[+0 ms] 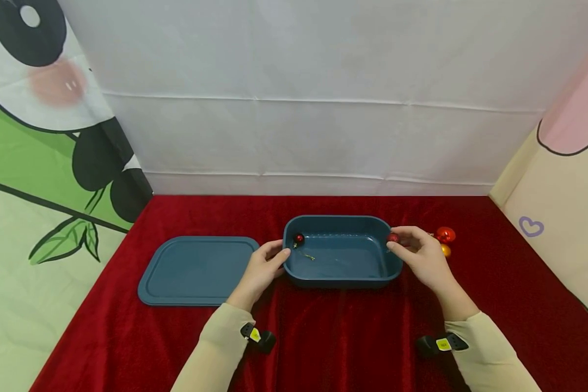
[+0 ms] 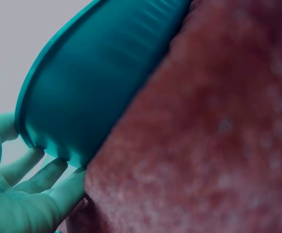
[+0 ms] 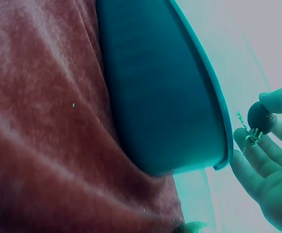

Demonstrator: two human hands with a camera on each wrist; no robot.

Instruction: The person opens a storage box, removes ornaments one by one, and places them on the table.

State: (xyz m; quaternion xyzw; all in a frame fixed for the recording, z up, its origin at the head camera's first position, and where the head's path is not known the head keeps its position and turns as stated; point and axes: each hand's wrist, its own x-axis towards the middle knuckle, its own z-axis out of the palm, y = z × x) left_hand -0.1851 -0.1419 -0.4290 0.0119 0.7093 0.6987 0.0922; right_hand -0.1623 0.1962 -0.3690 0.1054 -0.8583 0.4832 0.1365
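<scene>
A blue rectangular container (image 1: 343, 284) stands on the red cloth. At its left end my left hand (image 1: 261, 270) grips the wall, thumb at the rim; in the left wrist view the fingertips (image 2: 58, 167) press against the outside. My right hand (image 1: 423, 258) pinches a small dark red Christmas ball (image 1: 393, 238) beside the right rim. The right wrist view shows this ball (image 3: 261, 118) between thumb and fingers, its gold string hanging near the rim. Inside the container, another red Christmas ball (image 1: 299, 238) lies at the left, with a gold string (image 1: 310, 257) on the floor.
The flat blue lid (image 1: 196, 270) lies on the red cloth (image 1: 318, 337) left of the container. Behind my right hand are a shiny red ball (image 1: 445, 234) and a gold ball (image 1: 446, 250). A white fabric wall (image 1: 323, 136) rises at the back.
</scene>
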